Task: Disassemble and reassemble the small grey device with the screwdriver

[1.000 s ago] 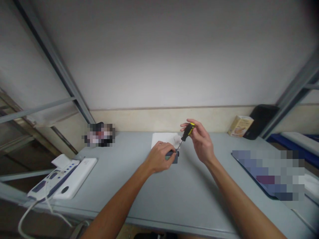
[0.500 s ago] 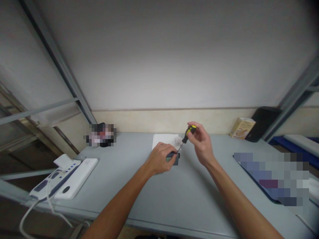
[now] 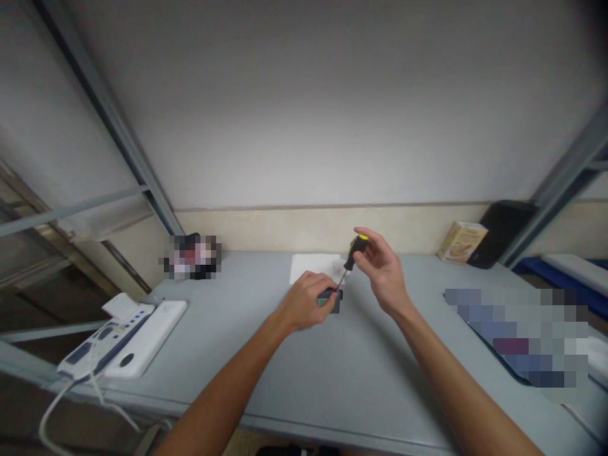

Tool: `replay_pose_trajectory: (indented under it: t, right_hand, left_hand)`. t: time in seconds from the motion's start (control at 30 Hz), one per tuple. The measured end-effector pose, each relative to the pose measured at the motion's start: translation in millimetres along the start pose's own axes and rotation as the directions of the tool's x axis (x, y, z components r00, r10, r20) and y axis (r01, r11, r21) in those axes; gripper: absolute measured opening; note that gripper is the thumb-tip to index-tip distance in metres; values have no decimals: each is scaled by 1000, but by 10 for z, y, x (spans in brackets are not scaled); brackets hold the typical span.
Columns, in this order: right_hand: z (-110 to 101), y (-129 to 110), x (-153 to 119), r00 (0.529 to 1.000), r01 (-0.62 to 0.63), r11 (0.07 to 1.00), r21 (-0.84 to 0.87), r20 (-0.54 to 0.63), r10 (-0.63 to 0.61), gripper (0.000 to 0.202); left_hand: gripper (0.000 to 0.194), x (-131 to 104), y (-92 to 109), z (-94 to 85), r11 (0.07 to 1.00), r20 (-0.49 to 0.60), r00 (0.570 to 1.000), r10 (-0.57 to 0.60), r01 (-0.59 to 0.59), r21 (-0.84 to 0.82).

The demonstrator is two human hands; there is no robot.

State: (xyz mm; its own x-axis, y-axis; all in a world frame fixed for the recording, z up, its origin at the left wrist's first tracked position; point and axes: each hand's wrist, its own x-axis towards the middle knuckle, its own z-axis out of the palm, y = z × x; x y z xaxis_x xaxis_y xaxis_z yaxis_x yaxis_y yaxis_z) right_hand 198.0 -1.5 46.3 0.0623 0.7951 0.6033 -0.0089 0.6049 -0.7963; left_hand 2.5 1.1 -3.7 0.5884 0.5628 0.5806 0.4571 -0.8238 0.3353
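My right hand [image 3: 382, 269] grips a black and yellow screwdriver [image 3: 355, 253] by its handle, which slants up and to the right. The thin shaft points down to a small dark grey device [image 3: 335, 304] on the desk. Closed around that device's left and upper side is my left hand [image 3: 308, 301], with its fingertips close to the screwdriver's tip. The fingers hide much of the device and the exact point where the tip meets it. Behind the device lies a white sheet of paper [image 3: 313, 264].
On the left of the grey desk [image 3: 304, 386] are a power strip [image 3: 102, 339] with cables and a white flat box [image 3: 152, 342]. A yellow box [image 3: 462, 242] and a black case [image 3: 506, 231] stand back right. Blurred items lie at both sides.
The screwdriver's handle has tilted a little more upright and shifted slightly left. My right fingers have moved on the handle. My left hand and the device stay nearly in place.
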Motion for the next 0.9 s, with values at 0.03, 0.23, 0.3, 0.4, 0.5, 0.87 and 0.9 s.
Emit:
replay_pose_trajectory:
  t: [0.03, 0.23, 0.3, 0.4, 0.5, 0.87, 0.9]
  right_hand:
    - [-5, -2, -2, 1000, -3, 1000, 18, 25, 3, 44]
    - [33, -21, -25, 1000, 7, 999, 43, 22, -8, 37]
    - [41, -19, -23, 999, 25, 1000, -1, -22, -25, 39]
    - [33, -12, -12, 999, 16, 1000, 11, -32, -15, 39]
    - [20, -10, -10, 1000, -8, 998, 61, -18, 9, 39]
    - [1, 1, -5, 996, 28, 995, 91, -92, -19, 39]
    - [0, 5, -3, 995, 33, 995, 97, -99, -23, 38]
  left_hand:
    - [10, 0, -4, 2, 1000, 0, 1000, 3, -3, -2]
    - [9, 11, -2, -5, 1000, 9, 1000, 7, -6, -10]
    - [9, 14, 8, -17, 1000, 10, 1000, 1, -1, -7]
    - [8, 17, 27, -35, 1000, 13, 1000, -9, 9, 3]
    - [8, 20, 40, -48, 1000, 15, 1000, -13, 13, 19]
    - [10, 19, 44, -73, 999, -1, 999, -32, 32, -3]
    - [10, 19, 42, -71, 999, -4, 999, -35, 35, -10]
